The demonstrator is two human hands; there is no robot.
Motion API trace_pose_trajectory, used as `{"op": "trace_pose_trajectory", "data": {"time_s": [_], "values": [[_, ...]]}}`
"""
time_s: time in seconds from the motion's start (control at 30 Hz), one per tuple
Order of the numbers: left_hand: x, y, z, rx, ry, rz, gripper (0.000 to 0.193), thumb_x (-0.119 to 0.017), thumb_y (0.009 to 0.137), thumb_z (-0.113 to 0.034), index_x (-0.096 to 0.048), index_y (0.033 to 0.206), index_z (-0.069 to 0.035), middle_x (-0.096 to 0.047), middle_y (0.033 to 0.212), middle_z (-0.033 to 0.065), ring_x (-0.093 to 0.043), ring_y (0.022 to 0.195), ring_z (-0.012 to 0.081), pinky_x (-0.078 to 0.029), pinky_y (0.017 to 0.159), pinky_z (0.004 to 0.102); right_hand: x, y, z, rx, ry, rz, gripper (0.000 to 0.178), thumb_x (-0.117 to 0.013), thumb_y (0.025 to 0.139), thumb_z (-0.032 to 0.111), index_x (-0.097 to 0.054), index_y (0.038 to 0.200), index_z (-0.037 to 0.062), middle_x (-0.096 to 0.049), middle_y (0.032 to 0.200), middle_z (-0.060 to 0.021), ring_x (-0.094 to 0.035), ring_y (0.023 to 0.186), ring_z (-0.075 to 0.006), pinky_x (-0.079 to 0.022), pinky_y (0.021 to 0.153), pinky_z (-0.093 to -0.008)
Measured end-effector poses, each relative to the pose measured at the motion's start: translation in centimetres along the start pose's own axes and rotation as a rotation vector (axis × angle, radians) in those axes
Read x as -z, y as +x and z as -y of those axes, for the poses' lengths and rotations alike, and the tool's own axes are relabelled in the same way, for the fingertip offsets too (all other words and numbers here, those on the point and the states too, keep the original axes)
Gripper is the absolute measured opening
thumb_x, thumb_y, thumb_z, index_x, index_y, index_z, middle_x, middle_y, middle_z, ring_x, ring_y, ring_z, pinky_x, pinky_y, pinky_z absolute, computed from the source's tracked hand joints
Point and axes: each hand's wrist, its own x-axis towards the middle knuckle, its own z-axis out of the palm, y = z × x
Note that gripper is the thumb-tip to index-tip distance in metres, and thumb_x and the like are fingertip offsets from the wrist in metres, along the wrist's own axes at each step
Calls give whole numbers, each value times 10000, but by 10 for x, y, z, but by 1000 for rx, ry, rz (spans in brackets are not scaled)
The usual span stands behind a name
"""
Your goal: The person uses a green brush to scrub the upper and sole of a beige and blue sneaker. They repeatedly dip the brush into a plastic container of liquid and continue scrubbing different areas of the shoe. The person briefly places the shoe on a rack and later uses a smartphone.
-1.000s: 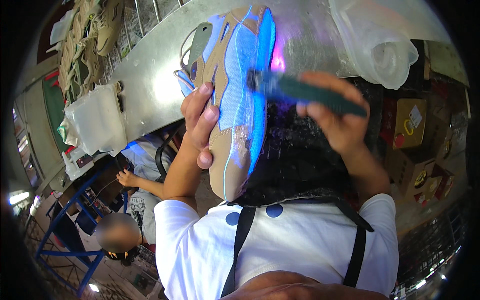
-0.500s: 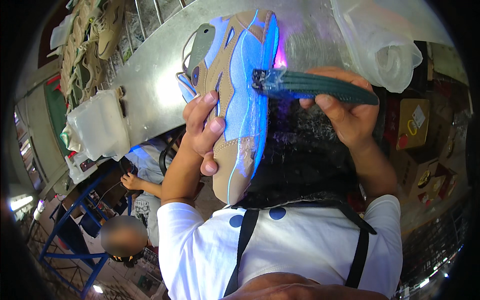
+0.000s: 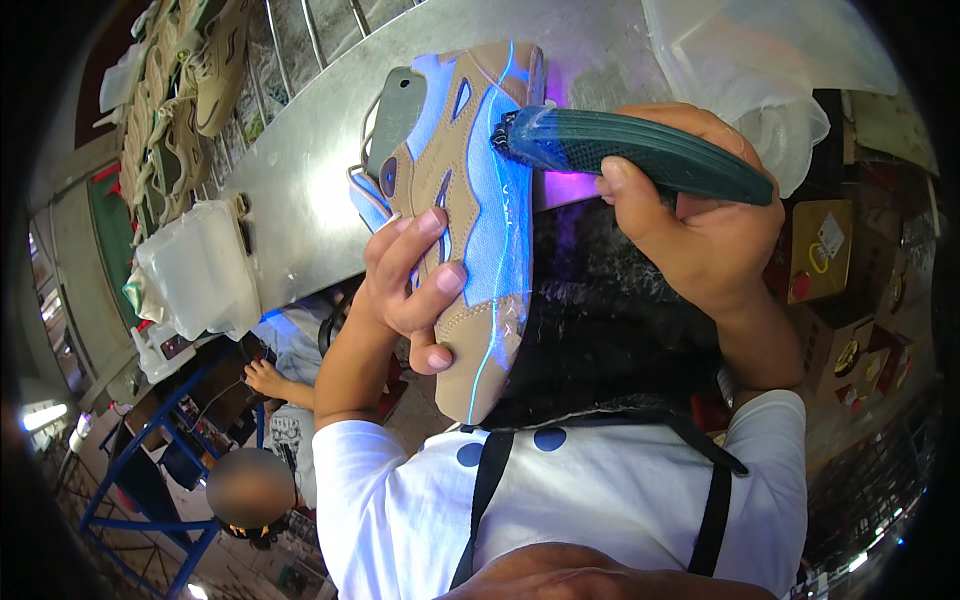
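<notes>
Torch (image 3: 640,150) in right hand (image 3: 700,230) now nearer shoe (image 3: 470,220), which left hand (image 3: 405,285) still grips.

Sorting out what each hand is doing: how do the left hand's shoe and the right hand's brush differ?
The shoe is tan with blue-glowing panels and stands toe-down; the brush is dark green and lies nearly level. The shoe is broad and much larger; the brush is slim. The left hand grips the shoe by fingertips; the right hand wraps the brush. Both are held above the metal table, and touch.
</notes>
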Motion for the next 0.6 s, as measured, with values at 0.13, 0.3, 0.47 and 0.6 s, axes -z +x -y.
{"op": "trace_pose_trajectory", "data": {"time_s": [0.13, 0.3, 0.47, 0.6], "values": [[-2, 12, -7, 6, 4, -21, 722, -214, 1031, -592, -536, 1363, -37, -617, 1251, 229, -620, 1127, 427, -469, 949, 507, 2, 4, 0, 63, -155, 52, 257, -734, 860, -83, -654, 1103, -98, -720, 978, -128, -688, 805, -121, -560, 713, -232], [0, 18, -10, 67, -32, -38, 750, -220, 1020, -616, -568, 1356, -42, -628, 1234, 233, -622, 1136, 414, -464, 974, 494, -2, 7, 7, -2, -230, 22, 227, -758, 851, -62, -670, 1059, -84, -725, 925, -91, -679, 769, -95, -554, 671, -217], [-5, 17, -3, -52, 19, -68, 736, -235, 1022, -618, -553, 1364, -49, -619, 1252, 225, -623, 1146, 423, -461, 971, 513, -5, 10, 12, 48, -382, -8, 220, -785, 842, -26, -677, 1028, -72, -726, 899, -74, -673, 740, -81, -551, 642, -220], [-8, 22, -2, -94, 3, -94, 727, -245, 1024, -619, -545, 1367, -54, -613, 1262, 215, -628, 1145, 429, -460, 967, 521, -7, 11, 15, 77, -460, -25, 226, -797, 837, -5, -679, 1020, -65, -727, 870, -65, -681, 706, -88, -552, 630, -227]]}}
